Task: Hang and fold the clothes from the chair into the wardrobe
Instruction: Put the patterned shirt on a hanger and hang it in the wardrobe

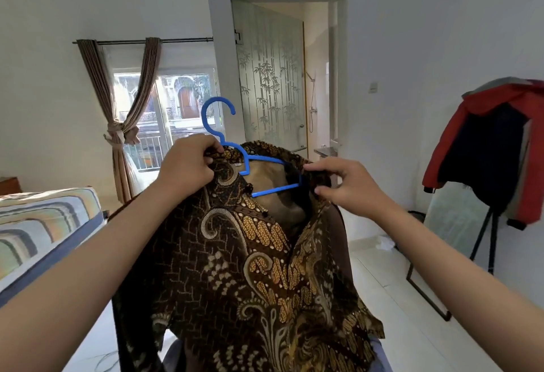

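Two hands, left hand and right hand, each pinch one brown batik shirt onto one blue plastic hanger.

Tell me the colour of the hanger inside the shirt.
Bright blue; the hanger shows clearly in the head view.

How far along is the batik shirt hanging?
Done: blue hanger sits inside the batik shirt collar. In hand: left hand and right hand pinch its shoulders, settling it on. Left: carrying it to the wardrobe, which isn't in view.
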Tool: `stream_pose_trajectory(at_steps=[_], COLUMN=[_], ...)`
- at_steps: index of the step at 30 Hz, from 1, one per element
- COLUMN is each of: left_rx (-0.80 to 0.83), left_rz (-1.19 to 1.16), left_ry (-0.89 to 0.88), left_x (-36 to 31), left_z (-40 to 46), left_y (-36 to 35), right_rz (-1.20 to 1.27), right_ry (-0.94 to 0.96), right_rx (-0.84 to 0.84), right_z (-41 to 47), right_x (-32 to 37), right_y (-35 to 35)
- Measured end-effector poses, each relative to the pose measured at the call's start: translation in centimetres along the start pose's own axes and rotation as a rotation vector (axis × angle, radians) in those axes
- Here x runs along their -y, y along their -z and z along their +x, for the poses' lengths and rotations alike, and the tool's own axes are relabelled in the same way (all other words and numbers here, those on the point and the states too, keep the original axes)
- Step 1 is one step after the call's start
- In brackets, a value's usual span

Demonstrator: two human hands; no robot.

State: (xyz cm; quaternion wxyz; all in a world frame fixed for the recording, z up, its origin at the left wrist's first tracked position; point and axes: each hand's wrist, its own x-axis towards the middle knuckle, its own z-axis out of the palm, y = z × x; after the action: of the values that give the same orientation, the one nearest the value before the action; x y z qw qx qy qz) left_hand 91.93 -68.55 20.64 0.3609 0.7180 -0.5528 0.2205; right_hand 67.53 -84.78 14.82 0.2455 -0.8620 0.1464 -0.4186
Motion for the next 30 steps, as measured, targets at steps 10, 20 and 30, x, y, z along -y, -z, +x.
stream_pose_trajectory(at_steps=[10, 20, 30], left_rx=[-0.044, -0.042, -0.049], left_rz=[-0.236, -0.334, -0.358], left_ry=[0.085, 0.038, -0.027], left_x=[-1.2, -3.9, -3.0], left_z=[-0.3, -2.9, -7.8], left_y=[0.0, 2.3, 7.2], right_rz=[0.22, -0.013, -0.031], right_ry=[-0.027, 0.285, 0.297], right_rx=[0.144, -0.164, 0.124], right_z=[-1.7, 2.2, 3.6], right_x=[-0.3, 5.6, 10.6], right_y=[-2.4, -1.8, -3.5])
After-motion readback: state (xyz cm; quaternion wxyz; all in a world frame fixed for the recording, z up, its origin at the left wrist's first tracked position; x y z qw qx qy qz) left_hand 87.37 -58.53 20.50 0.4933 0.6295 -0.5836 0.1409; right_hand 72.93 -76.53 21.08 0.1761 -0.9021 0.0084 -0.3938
